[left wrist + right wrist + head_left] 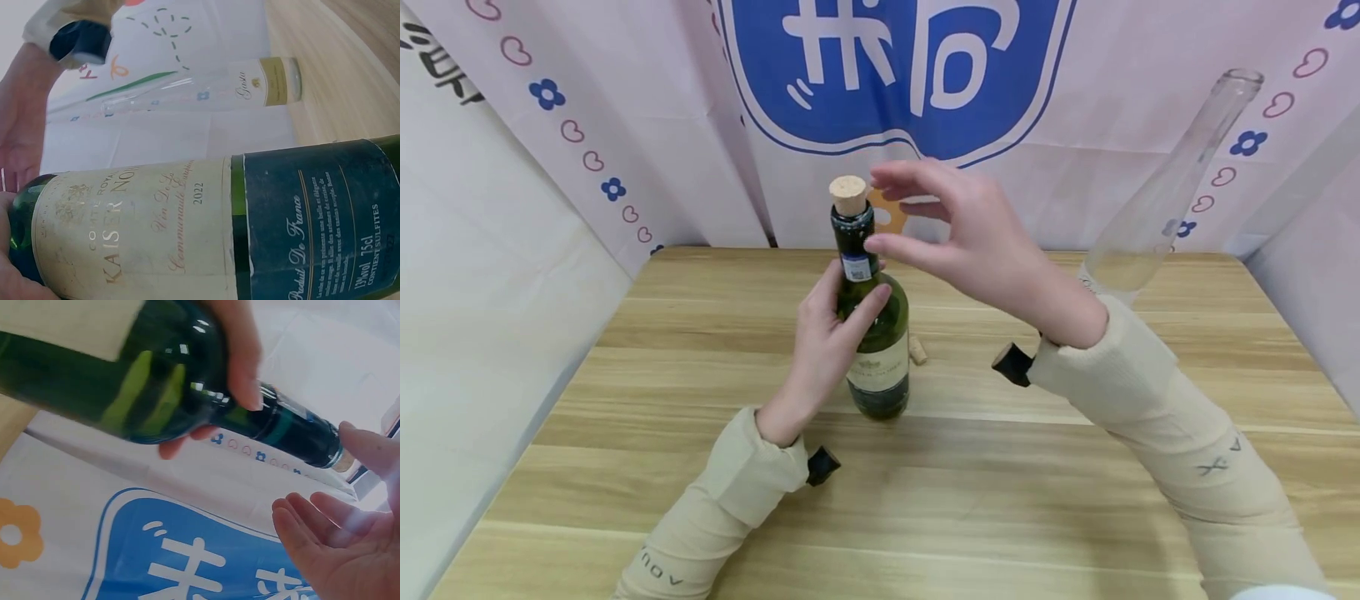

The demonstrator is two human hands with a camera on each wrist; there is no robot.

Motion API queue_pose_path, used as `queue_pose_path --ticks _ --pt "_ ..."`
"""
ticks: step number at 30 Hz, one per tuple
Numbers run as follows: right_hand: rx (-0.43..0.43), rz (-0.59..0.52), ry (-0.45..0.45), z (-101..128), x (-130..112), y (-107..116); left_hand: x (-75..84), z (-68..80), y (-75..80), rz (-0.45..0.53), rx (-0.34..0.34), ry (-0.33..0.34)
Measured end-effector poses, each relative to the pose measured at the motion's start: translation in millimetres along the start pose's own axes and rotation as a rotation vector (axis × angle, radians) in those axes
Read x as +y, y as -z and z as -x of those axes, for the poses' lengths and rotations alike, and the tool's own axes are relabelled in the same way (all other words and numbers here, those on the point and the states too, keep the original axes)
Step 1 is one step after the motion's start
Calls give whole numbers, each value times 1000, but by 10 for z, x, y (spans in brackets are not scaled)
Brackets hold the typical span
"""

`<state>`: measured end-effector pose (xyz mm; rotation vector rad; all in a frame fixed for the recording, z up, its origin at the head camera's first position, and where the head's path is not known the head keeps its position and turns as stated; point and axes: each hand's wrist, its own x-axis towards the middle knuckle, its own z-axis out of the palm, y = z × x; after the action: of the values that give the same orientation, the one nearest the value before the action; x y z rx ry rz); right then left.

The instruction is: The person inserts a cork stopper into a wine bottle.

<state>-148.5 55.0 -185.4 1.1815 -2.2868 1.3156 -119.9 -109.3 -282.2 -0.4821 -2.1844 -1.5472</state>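
Note:
A green wine bottle stands upright on the table, with a cream and dark label that fills much of the left wrist view. A cork sits in its mouth, its upper part sticking out. My left hand grips the bottle around its shoulder and lower neck. Beside the neck and cork, my right hand is held with fingers and thumb spread apart. In the right wrist view, the right thumb overlaps the bottle's mouth; whether it touches I cannot tell.
Behind the bottle's right side a small loose cork lies on the wooden table. A tall clear glass bottle stands at the back right, partly behind the right forearm. Printed cloth hangs along the table's far edge.

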Motion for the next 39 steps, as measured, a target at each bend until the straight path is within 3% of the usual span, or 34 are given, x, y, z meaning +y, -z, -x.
queue_pose_path --ticks 6,16,25,39 --pt "-68 38 13 186 164 -10 13 -2 0 6 0 -1" --pt "-190 111 -67 486 432 -127 18 -2 5 20 -11 5" --pt "-250 74 -96 668 639 -343 22 4 11 19 -15 18" --pt "-369 -11 -227 874 896 -737 5 4 8 15 -16 8"
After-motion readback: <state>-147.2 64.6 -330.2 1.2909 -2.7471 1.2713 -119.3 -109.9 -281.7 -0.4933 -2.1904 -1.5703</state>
